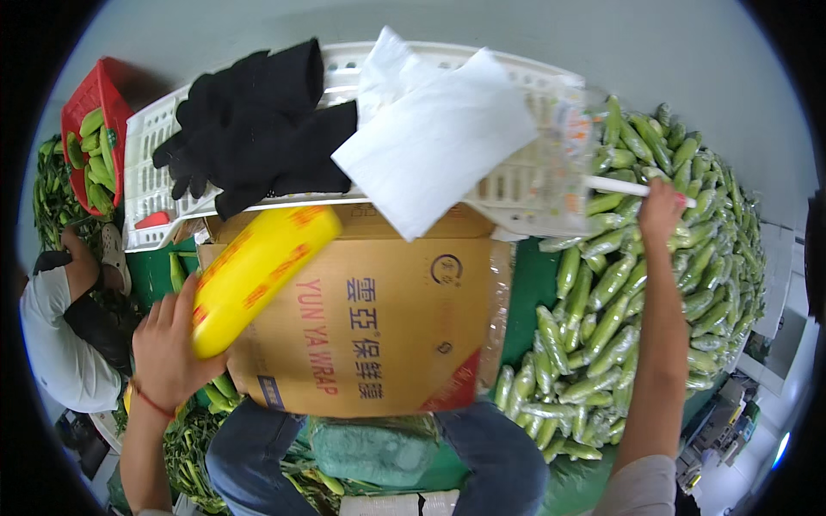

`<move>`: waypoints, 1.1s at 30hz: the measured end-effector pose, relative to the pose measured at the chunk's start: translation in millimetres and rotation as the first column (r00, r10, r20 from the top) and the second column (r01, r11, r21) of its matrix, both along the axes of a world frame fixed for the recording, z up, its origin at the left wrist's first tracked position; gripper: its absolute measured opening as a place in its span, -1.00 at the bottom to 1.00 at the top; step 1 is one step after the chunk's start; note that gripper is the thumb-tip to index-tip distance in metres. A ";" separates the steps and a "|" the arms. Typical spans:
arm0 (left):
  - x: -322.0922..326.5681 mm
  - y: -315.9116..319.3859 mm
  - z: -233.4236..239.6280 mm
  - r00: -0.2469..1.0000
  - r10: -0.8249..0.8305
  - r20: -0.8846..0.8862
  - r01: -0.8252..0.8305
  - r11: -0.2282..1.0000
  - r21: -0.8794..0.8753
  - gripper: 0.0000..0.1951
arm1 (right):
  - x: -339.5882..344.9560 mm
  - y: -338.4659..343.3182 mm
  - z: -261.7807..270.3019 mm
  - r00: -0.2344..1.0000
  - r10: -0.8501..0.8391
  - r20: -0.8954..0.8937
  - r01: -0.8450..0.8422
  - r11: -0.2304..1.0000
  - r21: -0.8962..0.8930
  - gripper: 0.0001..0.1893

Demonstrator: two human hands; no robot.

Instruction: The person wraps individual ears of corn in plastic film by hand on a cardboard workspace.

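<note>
My left hand [169, 345] grips one end of a yellow roll of wrapping film [264, 277] with red print. The roll slants up to the right above a brown cardboard box [400, 309], which bears writing and stands between my knees. My right hand [661, 209] is closed around a thin white tube [616, 185] with a pink end. The tube points left toward the white plastic crate [523, 222]. Beneath that arm lies a large heap of long green vegetables wrapped in clear film [603, 309].
Black gloves [258, 129] and white sheets [439, 135] lie over the crate. A red basket [97, 77] at the left contains unwrapped green vegetables [98, 161]. Near it sits another person [71, 342]. Leafy greens [190, 458] cover the floor by my left knee.
</note>
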State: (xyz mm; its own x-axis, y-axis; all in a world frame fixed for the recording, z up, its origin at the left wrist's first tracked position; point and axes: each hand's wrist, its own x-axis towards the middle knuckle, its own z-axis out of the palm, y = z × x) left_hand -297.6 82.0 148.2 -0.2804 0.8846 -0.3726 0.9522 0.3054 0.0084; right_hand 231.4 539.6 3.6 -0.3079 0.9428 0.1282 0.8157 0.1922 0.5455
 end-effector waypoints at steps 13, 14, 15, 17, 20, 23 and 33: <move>85.2 -151.1 198.0 0.882 0.471 0.021 -0.357 0.696 -0.623 0.08 | 91.4 -287.1 206.3 0.683 -0.360 -0.635 -0.249 0.703 -0.667 -0.61; 97.3 -125.8 210.4 0.896 0.436 0.082 -0.308 0.745 -0.591 0.07 | 123.8 -317.0 220.1 0.744 -0.523 -0.415 -0.094 0.534 -0.841 -0.62; 111.9 -107.1 220.7 0.900 0.410 0.147 -0.267 0.786 -0.557 0.07 | 155.0 -341.8 223.4 0.656 -0.666 -0.356 -0.043 0.438 -0.898 -0.65; 131.0 -40.0 226.5 0.918 0.268 0.293 -0.082 0.849 -0.522 0.06 | 213.1 -424.2 248.0 0.432 -0.843 -0.320 0.117 0.404 -0.907 -0.65; 171.6 21.2 250.1 0.913 0.113 0.393 0.071 0.903 -0.424 0.05 | 254.2 -513.6 258.2 0.255 -0.962 -0.095 0.213 0.152 -0.965 -0.61; 197.1 53.4 269.0 0.892 0.000 0.452 0.174 0.923 -0.344 0.03 | 249.8 -564.1 271.5 0.126 -0.970 -0.209 0.155 0.227 -0.961 -0.62; 188.5 57.1 304.9 0.803 -0.288 0.523 0.444 0.873 -0.202 -0.02 | 83.1 -605.0 316.0 -0.294 -0.802 -0.520 0.023 0.537 -0.843 -0.55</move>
